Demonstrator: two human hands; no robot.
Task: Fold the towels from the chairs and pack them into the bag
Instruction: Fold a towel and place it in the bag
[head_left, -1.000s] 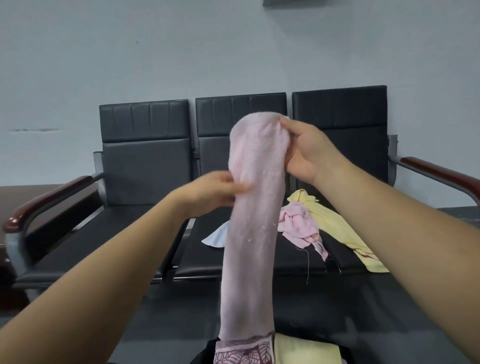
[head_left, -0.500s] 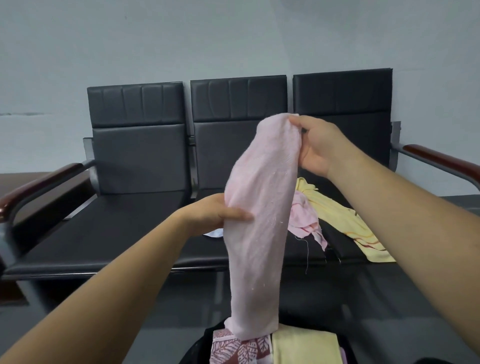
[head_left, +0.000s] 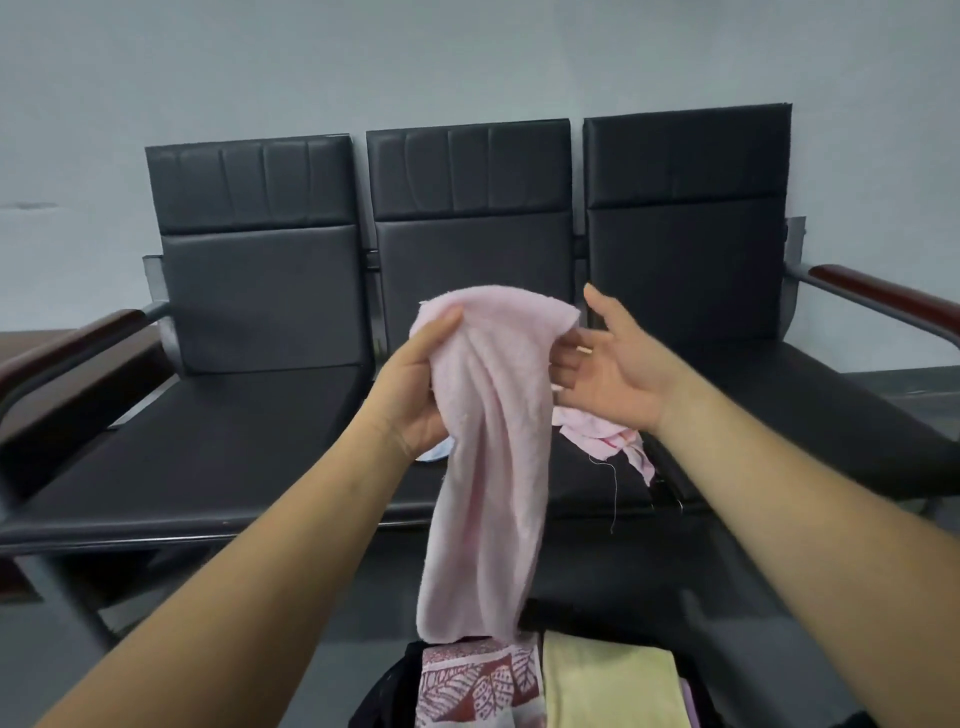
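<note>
A long pale pink towel (head_left: 488, 467) hangs doubled over in front of the middle chair. My left hand (head_left: 415, 384) grips it near its upper left, thumb on the front. My right hand (head_left: 608, 374) is beside its upper right edge, palm up and fingers spread, with the fingertips touching the cloth. The towel's lower end dangles just above the black bag (head_left: 387, 696) at the bottom edge, which holds a folded red leaf-patterned towel (head_left: 478, 686) and a folded yellow towel (head_left: 608, 686). A crumpled pink towel (head_left: 613, 436) lies on the middle seat, partly hidden.
Three joined black chairs (head_left: 260, 291) stand against a grey wall, with wooden armrests (head_left: 883, 296) at both ends. A bit of pale blue cloth (head_left: 434, 454) peeks out below my left hand. The floor in front is dark grey.
My right hand has let go of the towel's top and opened. My left hand has risen and now holds the towel near its top. The view tilted down.
</note>
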